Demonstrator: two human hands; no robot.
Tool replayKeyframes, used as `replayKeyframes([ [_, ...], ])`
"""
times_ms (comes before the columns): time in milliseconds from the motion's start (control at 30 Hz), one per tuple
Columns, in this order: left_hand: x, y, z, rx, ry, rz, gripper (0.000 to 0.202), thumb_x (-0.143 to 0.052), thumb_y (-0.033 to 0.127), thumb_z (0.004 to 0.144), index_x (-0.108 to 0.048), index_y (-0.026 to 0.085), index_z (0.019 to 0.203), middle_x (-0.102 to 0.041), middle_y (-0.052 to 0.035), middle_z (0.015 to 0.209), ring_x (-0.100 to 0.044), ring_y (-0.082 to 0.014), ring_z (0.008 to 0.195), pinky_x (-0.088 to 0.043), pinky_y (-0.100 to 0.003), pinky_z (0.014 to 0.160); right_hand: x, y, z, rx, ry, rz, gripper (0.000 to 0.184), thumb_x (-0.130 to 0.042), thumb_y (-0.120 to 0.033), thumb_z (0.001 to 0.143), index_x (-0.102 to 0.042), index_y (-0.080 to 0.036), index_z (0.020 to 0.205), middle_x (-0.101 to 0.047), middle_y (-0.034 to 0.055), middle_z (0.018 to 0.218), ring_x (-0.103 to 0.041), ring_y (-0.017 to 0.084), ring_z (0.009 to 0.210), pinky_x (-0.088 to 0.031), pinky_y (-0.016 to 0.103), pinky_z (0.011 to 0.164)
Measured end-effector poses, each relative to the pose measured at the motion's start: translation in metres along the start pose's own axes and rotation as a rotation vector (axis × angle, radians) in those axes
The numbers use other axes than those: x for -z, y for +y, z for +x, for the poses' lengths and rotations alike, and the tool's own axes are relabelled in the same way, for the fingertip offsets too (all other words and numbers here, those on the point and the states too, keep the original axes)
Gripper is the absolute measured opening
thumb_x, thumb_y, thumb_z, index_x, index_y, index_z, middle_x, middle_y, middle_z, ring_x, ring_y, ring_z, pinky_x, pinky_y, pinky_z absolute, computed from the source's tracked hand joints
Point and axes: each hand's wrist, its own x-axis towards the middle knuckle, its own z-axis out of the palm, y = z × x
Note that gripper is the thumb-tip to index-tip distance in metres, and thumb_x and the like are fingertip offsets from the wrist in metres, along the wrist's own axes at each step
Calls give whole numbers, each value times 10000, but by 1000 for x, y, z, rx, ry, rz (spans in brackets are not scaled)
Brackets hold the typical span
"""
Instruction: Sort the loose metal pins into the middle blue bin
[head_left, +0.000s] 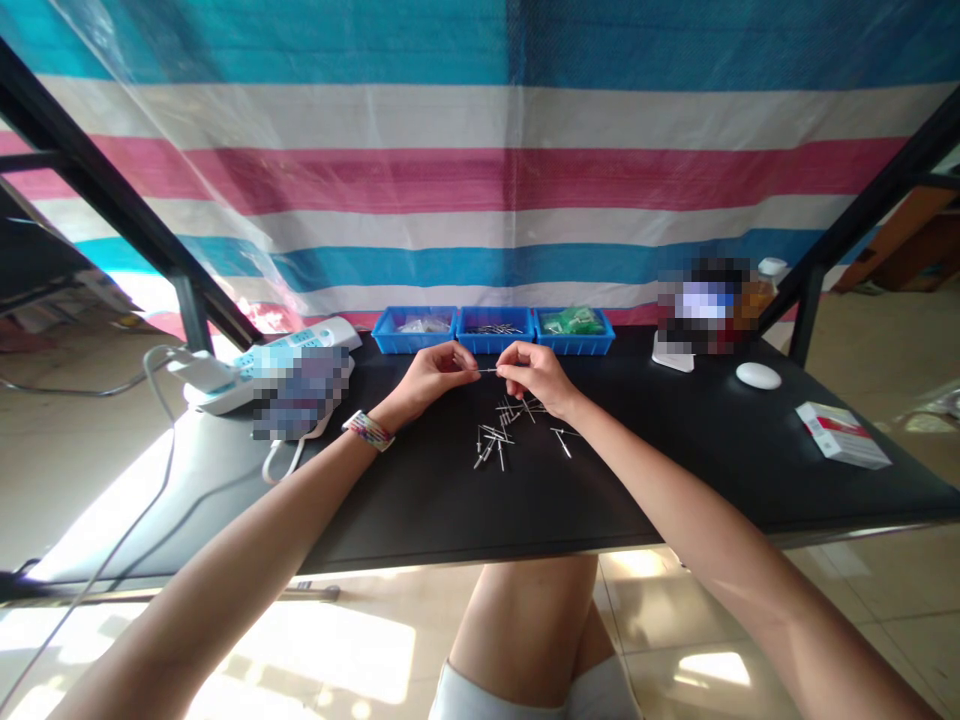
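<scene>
Both hands meet above the black table [420, 500]. My left hand [431, 375] and my right hand [534, 376] each pinch one end of a thin metal pin [486, 371] held level between them. Just below and in front of the right hand lies a loose scatter of several similar small metal pins [501, 432] on the table. A woven band is on my left wrist [368, 430].
Three blue trays [493, 330] stand in a row at the table's back edge, holding small parts. A power strip with a white cable [225, 380] lies at the left. A white round object [758, 375] and a red-and-white box [841, 432] sit at the right. A striped tarp hangs behind.
</scene>
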Motion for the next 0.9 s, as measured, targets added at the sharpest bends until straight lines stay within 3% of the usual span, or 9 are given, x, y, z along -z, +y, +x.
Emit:
replayKeyframes([
  [133, 0, 3, -1, -1, -1, 7, 402, -948, 428, 662, -691, 168, 830, -684, -7, 806, -631, -152, 768, -496, -297, 779, -1, 2, 1, 3, 18, 0, 183, -792, -291, 681, -658, -190, 754, -641, -29, 659, -582, 102, 489, -438, 197, 398],
  [367, 7, -6, 2, 82, -54, -29, 371, -757, 530, 856, -742, 159, 872, -717, -63, 832, -649, -181, 781, -506, -310, 756, 0, 5, 3, 52, 67, 21, 174, -786, -267, 670, -645, -195, 743, -630, -28, 676, -600, 111, 530, -484, 213, 440],
  [533, 8, -8, 3, 96, -121, 15, 454, -694, 603, 891, -756, 157, 837, -720, -80, 806, -645, -193, 764, -507, -320, 749, 0, 6, 2, 66, 37, 1, 175, -794, -262, 682, -649, -198, 757, -639, -23, 676, -625, 127, 557, -518, 231, 476],
  [900, 6, -4, 0, 99, -129, 62, 461, -678, 602, 900, -684, 166, 750, -677, -49, 742, -605, -181, 734, -476, -320, 773, -2, 0, -1, 71, 28, -11, 153, -768, -234, 677, -644, -193, 757, -633, -29, 632, -624, 133, 549, -511, 236, 488],
])
